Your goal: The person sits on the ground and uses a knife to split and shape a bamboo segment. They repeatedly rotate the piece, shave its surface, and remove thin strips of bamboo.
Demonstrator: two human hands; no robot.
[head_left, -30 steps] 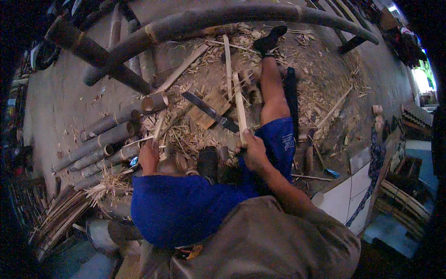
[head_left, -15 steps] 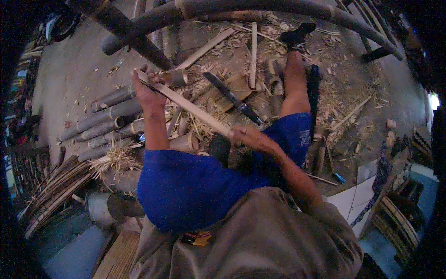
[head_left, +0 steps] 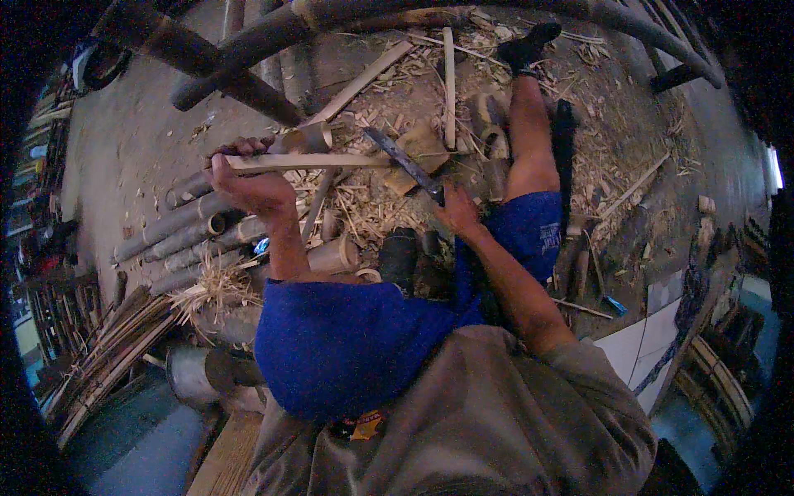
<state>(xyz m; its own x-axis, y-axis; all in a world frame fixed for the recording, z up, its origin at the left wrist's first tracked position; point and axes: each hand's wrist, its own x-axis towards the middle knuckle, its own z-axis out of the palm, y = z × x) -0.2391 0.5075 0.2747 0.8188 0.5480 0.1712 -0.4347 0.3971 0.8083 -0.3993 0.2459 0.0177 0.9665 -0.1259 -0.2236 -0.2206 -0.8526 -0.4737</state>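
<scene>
Grey-brown floor (head_left: 112, 165), bright light (head_left: 775, 168) at right

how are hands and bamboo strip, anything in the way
Left hand gripping bamboo strip. Right hand holding knife. Strip's free end at knife, contact unclear. Cut bamboo poles near left hand.

The grey-brown floor (head_left: 112, 169) is carrying pale shavings (head_left: 619, 175), which are spreading across its middle and toward its right edge. Nearer its left edge, several bamboo poles (head_left: 172, 235) are lying side by side. Two pale strips (head_left: 449, 93) are resting toward its far edge, a brown wooden block (head_left: 428, 149) is sitting mid-floor, and a small blue object (head_left: 614, 305) is lying rightward.
</scene>
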